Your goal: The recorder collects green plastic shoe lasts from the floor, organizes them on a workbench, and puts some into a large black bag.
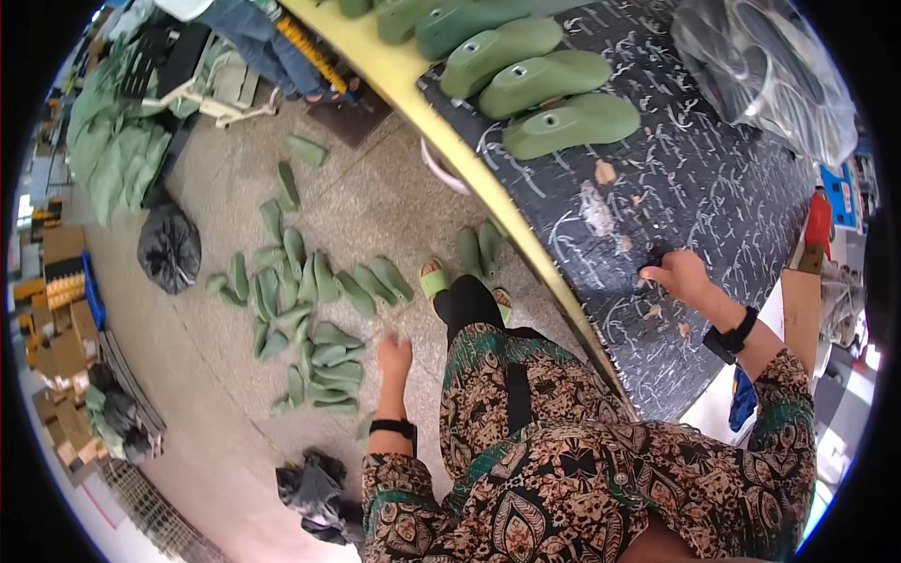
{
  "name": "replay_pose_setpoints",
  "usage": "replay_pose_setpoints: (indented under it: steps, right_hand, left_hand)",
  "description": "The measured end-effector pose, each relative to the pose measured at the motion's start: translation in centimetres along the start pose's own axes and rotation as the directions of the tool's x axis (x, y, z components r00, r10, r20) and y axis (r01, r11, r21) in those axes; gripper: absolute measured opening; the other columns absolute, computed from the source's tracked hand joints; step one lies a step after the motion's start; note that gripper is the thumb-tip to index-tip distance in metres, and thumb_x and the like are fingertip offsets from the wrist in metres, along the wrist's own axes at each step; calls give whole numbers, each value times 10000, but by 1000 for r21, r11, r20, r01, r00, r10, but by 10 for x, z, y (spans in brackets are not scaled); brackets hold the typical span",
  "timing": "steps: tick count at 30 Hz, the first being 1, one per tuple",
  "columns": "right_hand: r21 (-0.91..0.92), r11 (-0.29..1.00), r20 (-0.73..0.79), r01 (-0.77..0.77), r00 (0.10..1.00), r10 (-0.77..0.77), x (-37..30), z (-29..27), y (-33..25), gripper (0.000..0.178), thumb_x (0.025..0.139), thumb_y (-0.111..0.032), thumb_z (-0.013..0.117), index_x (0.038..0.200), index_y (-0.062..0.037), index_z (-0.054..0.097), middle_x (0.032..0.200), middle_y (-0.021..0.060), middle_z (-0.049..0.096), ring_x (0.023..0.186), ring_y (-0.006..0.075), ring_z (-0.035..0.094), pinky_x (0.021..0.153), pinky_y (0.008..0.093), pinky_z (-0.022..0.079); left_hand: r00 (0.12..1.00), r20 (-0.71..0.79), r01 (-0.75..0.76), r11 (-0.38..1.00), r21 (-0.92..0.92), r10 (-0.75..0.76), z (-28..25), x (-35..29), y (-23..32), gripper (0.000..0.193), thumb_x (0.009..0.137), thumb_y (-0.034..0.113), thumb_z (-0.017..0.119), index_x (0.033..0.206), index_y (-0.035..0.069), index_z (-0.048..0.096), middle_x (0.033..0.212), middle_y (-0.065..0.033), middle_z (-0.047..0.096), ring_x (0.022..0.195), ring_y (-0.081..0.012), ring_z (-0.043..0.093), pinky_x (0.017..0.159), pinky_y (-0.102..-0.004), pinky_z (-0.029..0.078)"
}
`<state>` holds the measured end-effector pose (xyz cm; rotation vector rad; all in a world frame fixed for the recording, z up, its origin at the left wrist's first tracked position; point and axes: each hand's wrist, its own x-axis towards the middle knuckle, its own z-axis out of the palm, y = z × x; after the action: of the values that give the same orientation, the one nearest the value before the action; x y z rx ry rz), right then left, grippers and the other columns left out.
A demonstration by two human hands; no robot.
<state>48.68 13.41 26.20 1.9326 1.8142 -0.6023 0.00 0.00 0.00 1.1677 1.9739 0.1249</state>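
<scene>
My right hand (683, 279) is over the dark, white-scuffed tabletop (713, 206), its thumb and fingers closed together. A small dark shape shows at the fingertips, too unclear to name. Down at my left side hangs my left hand (395, 356), above the floor and apart from the table; its fingers are hidden from this angle. A row of green shoe lasts stands along the far part of the table, the nearest last (572, 126) lying beyond my right hand. Many more green lasts (328, 277) lie in loose groups on the floor to my left.
A clear plastic bag (765, 80) of dark items rests at the table's far right. The table has a yellow edge (450, 141). Two lasts (479, 249) stand by my feet. Black bags (170, 247) and cardboard boxes (70, 347) are on the left. Another person's legs (258, 42) show far off.
</scene>
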Motion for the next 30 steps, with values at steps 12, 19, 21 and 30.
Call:
replay_pose_setpoints:
  steps: [12, 19, 21, 30]
  right_hand:
    - [6, 998, -90, -67, 994, 67, -4, 21, -13, 594, 772, -538, 576, 595, 25, 508, 539, 200, 496, 537, 380, 508, 508, 430, 390]
    - [401, 904, -357, 151, 934, 2, -48, 45, -145, 94, 811, -54, 561, 754, -2, 507, 666, 80, 501, 632, 144, 509, 573, 274, 407]
    - [633, 749, -216, 193, 974, -68, -57, 77, -212, 29, 775, -13, 567, 769, -11, 538, 713, 98, 521, 687, 181, 529, 627, 291, 426]
    - [159, 979, 435, -127, 899, 46, 177, 450, -213, 765, 692, -479, 633, 1318, -138, 354, 1364, 286, 226, 1233, 480, 255, 955, 560, 304]
  left_hand:
    - [932, 245, 293, 953, -79, -266, 55, -109, -135, 363, 703, 296, 606, 954, 35, 628, 882, -228, 624, 886, -379, 588, 802, -424, 462]
    - [989, 85, 138, 949, -285, -119, -1, -10, -116, 267, 714, 179, 583, 926, 22, 623, 784, -191, 638, 761, -324, 627, 713, -385, 487]
    - [993, 67, 108, 945, -309, -92, 4, 11, -134, 255, 708, 151, 581, 922, 19, 622, 767, -182, 640, 738, -312, 631, 698, -377, 490]
    - [981, 186, 31, 993, 114, -52, 143, 212, -225, 395, 671, 333, 727, 930, 47, 641, 823, -239, 610, 827, -381, 566, 748, -431, 445]
